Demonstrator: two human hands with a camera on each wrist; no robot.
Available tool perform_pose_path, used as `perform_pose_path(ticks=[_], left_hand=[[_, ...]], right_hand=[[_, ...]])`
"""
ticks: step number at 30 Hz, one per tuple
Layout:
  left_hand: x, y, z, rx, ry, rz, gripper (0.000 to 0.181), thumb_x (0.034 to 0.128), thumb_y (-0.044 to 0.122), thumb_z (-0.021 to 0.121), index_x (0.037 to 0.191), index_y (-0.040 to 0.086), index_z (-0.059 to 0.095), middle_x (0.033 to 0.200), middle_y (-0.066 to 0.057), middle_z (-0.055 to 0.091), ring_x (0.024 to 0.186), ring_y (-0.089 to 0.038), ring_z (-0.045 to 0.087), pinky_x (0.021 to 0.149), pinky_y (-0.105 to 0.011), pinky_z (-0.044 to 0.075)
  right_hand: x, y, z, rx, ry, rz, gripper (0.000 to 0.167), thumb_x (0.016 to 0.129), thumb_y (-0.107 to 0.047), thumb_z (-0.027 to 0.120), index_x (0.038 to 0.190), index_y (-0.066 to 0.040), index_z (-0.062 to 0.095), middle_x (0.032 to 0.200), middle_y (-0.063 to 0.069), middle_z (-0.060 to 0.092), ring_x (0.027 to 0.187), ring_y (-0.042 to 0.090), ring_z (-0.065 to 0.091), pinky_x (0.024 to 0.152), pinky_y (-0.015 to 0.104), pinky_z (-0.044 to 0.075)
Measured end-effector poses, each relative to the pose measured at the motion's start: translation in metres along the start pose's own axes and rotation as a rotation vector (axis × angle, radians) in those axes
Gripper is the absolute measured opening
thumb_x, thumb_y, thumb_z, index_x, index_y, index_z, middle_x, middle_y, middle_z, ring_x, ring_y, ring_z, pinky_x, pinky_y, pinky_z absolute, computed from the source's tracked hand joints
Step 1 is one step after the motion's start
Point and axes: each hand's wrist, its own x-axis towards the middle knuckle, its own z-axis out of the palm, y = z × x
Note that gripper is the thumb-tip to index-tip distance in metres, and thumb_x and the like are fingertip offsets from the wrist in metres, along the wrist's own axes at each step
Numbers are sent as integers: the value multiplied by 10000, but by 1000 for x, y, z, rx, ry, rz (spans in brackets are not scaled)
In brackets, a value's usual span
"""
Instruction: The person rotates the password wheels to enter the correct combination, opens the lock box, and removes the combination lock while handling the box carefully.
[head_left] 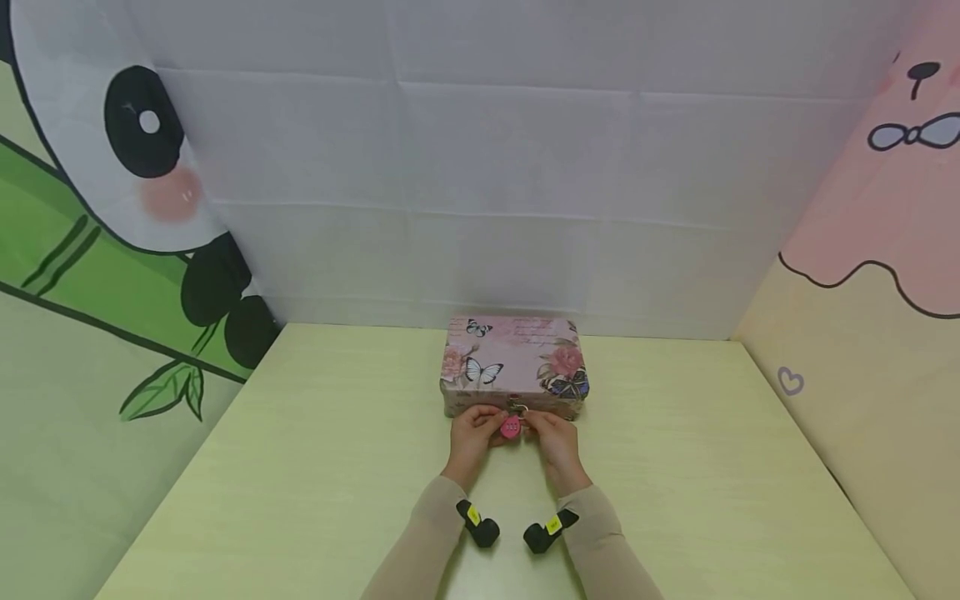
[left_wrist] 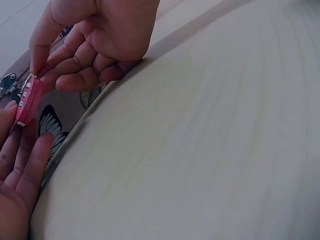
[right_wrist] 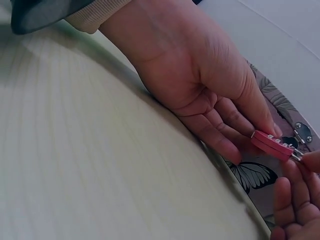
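Observation:
A pink combination padlock (head_left: pixel 511 427) with a silver shackle (right_wrist: pixel 297 155) is held between both hands at the box's front. The left hand (head_left: pixel 472 437) pinches the padlock body between thumb and fingers. From the other side, the right hand (head_left: pixel 556 448) pinches the padlock's shackle end. White number dials line the padlock's edge (left_wrist: pixel 26 95) in the left wrist view. Behind the hands sits a pink decorated box (head_left: pixel 513 350) with butterflies and roses, its lid down. A metal clasp (right_wrist: pixel 302 132) is on its front, next to the padlock. Fingertips partly hide whether the shackle passes through it.
The box stands on a pale yellow table (head_left: pixel 337 467), close to a white cloth backdrop (head_left: pixel 487 167). Cartoon-printed panels flank the table on the left (head_left: pixel 67 350) and right (head_left: pixel 862 358). Dark wrist cameras (head_left: pixel 480 529) are strapped over both beige sleeves.

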Motion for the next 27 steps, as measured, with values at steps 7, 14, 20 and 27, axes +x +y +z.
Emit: perform_pose_path(ticks=[7, 14, 20, 27], left_hand=[[-13, 17, 1, 15, -20, 24, 134, 920, -44, 671, 968, -156, 616, 842, -85, 724, 736, -125, 693, 710, -402, 617], [-3, 1, -4, 25, -17, 2, 124, 909, -62, 675, 972, -153, 619, 873, -122, 731, 731, -129, 693, 704, -363, 617], [-1, -7, -5, 50, -1, 8, 126, 892, -42, 708, 960, -122, 637, 850, -111, 728, 721, -114, 684, 681, -303, 610], [-6, -8, -4, 52, -22, 21, 108, 881, -65, 706, 944, -123, 639, 843, -123, 725, 718, -115, 686, 678, -300, 610]], right_hand=[[0, -1, 0, -5, -8, 9, 214, 922, -22, 649, 1006, 170, 688, 745, -21, 683, 631, 101, 601, 635, 211, 488], [1, -1, -2, -19, -36, 22, 217, 930, -20, 644, 1022, 173, 681, 748, -10, 691, 652, 103, 600, 638, 219, 499], [0, -5, -5, -42, -70, 25, 203, 922, -9, 645, 991, 177, 688, 745, 4, 699, 654, 114, 594, 624, 223, 504], [-1, -8, -12, -179, -96, -49, 210, 924, -24, 658, 993, 170, 695, 782, 96, 727, 641, 101, 598, 588, 207, 493]])
